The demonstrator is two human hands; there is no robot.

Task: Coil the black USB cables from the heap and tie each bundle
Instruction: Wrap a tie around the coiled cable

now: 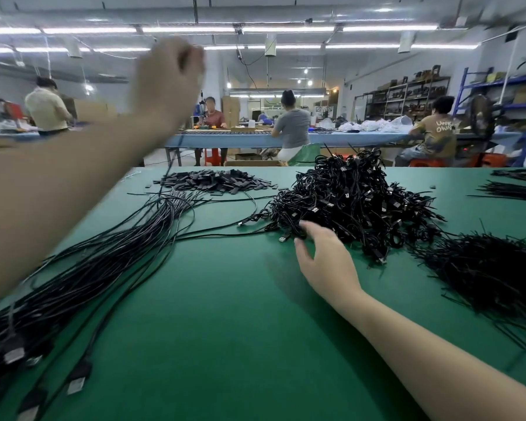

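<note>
Left hand point(169, 77) raised, blurred, fingers curled pinching one thin black cable point(168, 168); right hand point(322, 256) loosely spread at the coiled pile.
Straight glossy cables point(97, 268) fan across the left of the green table point(225, 329); tied bundles point(353, 202) heap far right, twist ties point(483, 275) beside.

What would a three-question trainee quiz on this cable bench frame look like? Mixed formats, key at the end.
1. True or false: the left hand rests flat on the green mat.
2. Multiple choice: the right hand is at the near edge of A) the heap of coiled bundles, B) the pile of flat black tabs, C) the pile of black ties.
3. Fill in: the loose straight cables lie on the person's ____ side.

Key: 1 false, it is raised, pinching a thin cable strand. 2 A. 3 left.
</note>
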